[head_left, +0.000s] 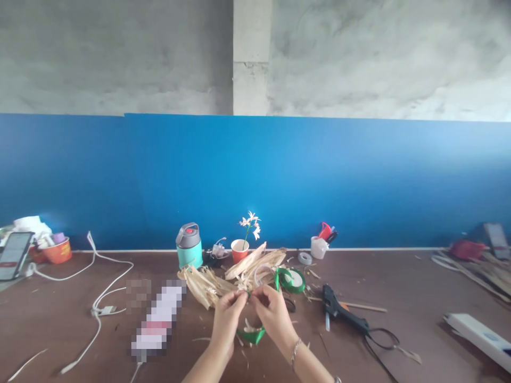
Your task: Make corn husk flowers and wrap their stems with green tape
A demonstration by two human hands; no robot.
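Low over the table, my left hand [229, 314] and my right hand [271, 311] meet fingertip to fingertip. Both are closed in a pinch on a small dark green piece [249, 294]; the fingers mostly hide it, so its kind is unclear. Below them lies a loop of green ribbon [252, 336] with pale scraps beside it. A roll of green ribbon [293, 280] rests just beyond my right hand. Dried corn husks [203, 284] are heaped behind both hands.
An orange paper cup [240, 254] holds a flower stem. Left of it stands a teal flask [189, 250]. A black glue gun [343, 311] with its cord lies to the right, near a white pen cup [319, 248]. White cables [98, 287] trail on the left.
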